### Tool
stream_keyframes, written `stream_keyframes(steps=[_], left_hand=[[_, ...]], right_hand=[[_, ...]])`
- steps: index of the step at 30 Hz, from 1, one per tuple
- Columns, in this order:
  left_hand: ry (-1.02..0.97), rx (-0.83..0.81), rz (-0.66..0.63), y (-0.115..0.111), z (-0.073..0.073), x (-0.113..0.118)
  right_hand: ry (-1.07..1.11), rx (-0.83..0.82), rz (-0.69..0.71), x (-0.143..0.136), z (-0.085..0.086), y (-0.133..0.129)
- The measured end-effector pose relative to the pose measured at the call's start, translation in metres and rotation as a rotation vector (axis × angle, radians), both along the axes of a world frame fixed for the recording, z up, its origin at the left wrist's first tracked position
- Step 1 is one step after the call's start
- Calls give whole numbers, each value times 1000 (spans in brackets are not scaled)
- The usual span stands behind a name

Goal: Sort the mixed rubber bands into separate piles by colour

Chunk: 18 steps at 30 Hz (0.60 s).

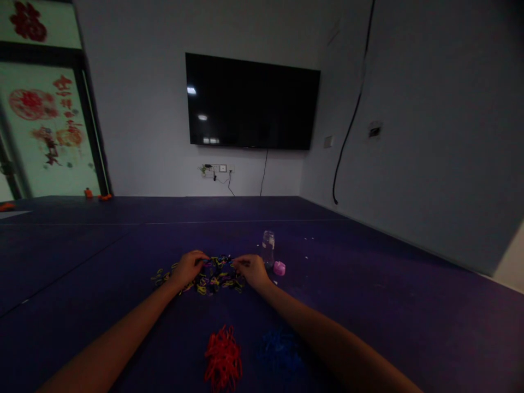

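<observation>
A loose spread of small elastic bands (pixel 213 281), yellow, purple and dark, lies on the dark purple surface between my two hands. My left hand (pixel 191 266) is at the spread's left side, its fingers bent together with the tips among the bands; what they pinch is too small to make out. From the other side my right hand (pixel 251 268) reaches in, thumb and fingers closed at the bands' right edge, and whatever lies between them is likewise unclear. Just beyond my right hand stands an upright clear bottle (pixel 268 248) without its cap. Beside it sits a pink cap (pixel 279 268).
Nearer to me lie a heap of red bands (pixel 223 360) and a dim blue heap (pixel 280 352), the latter beside my right forearm. Small white scraps (pixel 307 257) dot the purple surface (pixel 368 305). Orange objects (pixel 105 197) rest at the far left edge. A television (pixel 251 103) hangs on the wall.
</observation>
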State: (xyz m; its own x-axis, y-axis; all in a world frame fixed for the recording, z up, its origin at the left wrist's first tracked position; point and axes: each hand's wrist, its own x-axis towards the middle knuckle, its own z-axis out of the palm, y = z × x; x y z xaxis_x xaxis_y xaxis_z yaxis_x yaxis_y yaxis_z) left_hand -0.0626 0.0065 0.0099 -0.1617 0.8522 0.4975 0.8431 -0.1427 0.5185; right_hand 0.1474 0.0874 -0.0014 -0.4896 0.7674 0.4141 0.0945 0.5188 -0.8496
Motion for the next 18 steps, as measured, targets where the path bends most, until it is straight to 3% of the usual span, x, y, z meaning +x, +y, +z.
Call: stream_keyframes(steps=[18], left_hand=[[-21, -41, 6, 3, -2, 1]], right_hand=[[5, 31, -5, 0, 1, -1]])
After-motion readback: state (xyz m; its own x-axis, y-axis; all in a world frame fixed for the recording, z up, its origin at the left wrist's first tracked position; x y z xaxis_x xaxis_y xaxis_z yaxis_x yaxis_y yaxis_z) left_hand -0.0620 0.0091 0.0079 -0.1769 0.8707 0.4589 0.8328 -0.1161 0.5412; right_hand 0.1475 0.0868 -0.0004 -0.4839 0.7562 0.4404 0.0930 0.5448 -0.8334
